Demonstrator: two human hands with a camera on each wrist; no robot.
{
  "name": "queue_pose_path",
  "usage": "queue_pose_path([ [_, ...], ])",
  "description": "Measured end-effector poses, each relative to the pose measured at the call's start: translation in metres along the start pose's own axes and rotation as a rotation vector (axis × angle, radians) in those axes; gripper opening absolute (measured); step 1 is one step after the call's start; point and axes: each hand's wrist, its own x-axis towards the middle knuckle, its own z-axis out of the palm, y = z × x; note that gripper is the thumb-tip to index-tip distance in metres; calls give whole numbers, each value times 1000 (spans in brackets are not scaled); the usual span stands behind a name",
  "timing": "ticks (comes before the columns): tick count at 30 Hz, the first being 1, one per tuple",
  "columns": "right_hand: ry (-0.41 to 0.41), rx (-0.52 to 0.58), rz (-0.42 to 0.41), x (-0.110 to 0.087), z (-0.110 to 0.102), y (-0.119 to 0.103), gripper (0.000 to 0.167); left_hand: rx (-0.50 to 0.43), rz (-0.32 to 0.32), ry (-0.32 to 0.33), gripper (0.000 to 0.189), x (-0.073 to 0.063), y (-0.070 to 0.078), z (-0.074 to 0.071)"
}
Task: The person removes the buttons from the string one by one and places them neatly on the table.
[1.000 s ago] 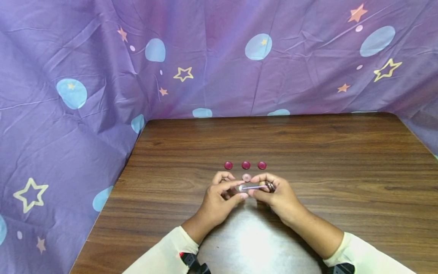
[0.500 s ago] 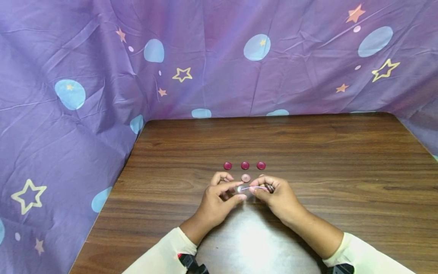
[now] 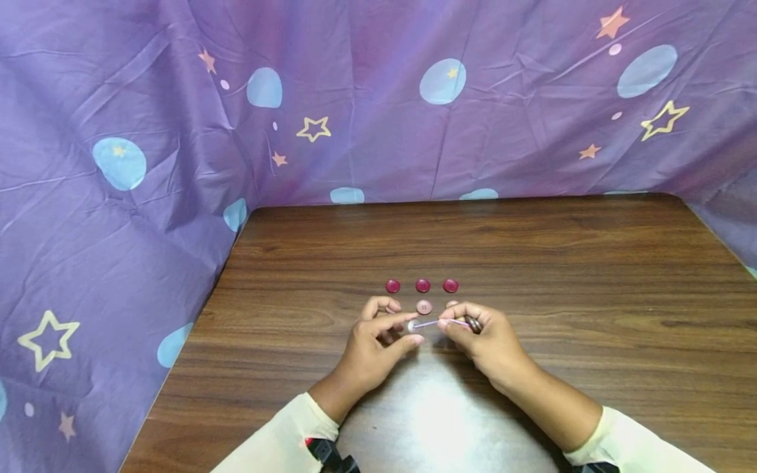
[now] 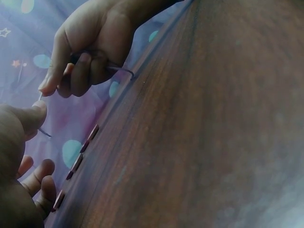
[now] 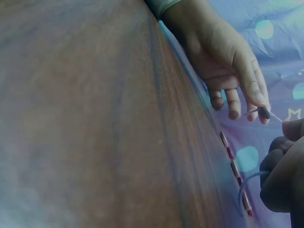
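My left hand pinches a small pale button on edge between thumb and index finger, its other fingers loosely bent. A thin purple string runs through the button, and a short end sticks out on the far side. With thumb and index finger, my right hand pinches the string to the right of the button. Its other fingers curl around a dark brown, roundish bundle, mostly hidden by the hand. The string's loose tail hangs below the right fist. Both hands are above the table.
Three dark red buttons lie in a row on the wooden table beyond the hands. In front of them lies a pink button; another pale one is partly covered by the right hand. A purple patterned cloth hangs behind.
The right hand regrips the string closer to the button, then draws away to the right, so more string shows between the hands. The left hand stays nearly in place with the button.
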Motion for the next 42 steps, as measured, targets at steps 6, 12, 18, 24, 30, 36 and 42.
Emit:
queue_pose_path([
  [6,16,27,22,-4,-3,-1,11,-8,-5,0,35,-1,-1,-1],
  [12,27,55,54,-8,-9,3,3,-9,-19,16,35,-4,-1,-4],
  [18,40,85,54,-15,-21,10,7,8,-51,21,35,-4,2,-6],
  [24,62,171,69,-14,-29,13,9,44,-62,22,34,-5,2,-9],
  [30,56,283,29,-13,-33,16,17,117,-86,35,35,-4,0,-15],
  [36,-26,455,-62,-12,-37,22,35,216,-68,29,35,-3,-2,-17],
  [42,-72,512,-99,-9,-37,24,28,295,-100,46,33,-2,-3,-18],
])
